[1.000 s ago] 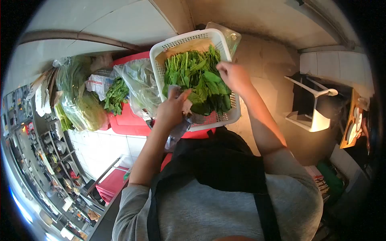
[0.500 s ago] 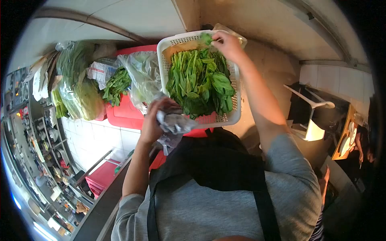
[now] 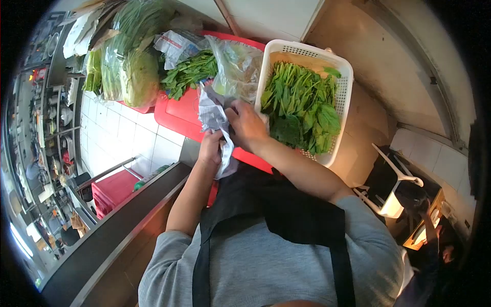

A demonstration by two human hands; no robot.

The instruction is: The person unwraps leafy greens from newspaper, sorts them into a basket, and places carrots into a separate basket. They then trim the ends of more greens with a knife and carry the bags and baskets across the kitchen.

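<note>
A crumpled grey-white sheet [image 3: 214,113], apparently paper, is held in front of me, close to my apron. My left hand [image 3: 210,147] is closed around its lower part. On its right side, the fingers of my right hand [image 3: 246,125] are curled in against it, with the fingertips partly hidden. Just right of my hands stands a white perforated plastic basket [image 3: 343,102] containing leafy greens [image 3: 302,110] with long stems. One loose leaf [image 3: 332,72] lies near the basket's far right corner.
Left of the basket, a clear plastic bag [image 3: 240,66], more leafy greens [image 3: 190,72] and large bagged vegetables [image 3: 138,77] sit on red lids [image 3: 176,115]. A white chair [image 3: 394,199] stands at right; beyond it another person's arm [image 3: 432,230] shows. Shelving [image 3: 48,148] lines the left.
My right hand has moved from the basket's far edge to the sheet, leaving the leaf in the basket. My left hand still holds the sheet. The view has shifted and turned.
</note>
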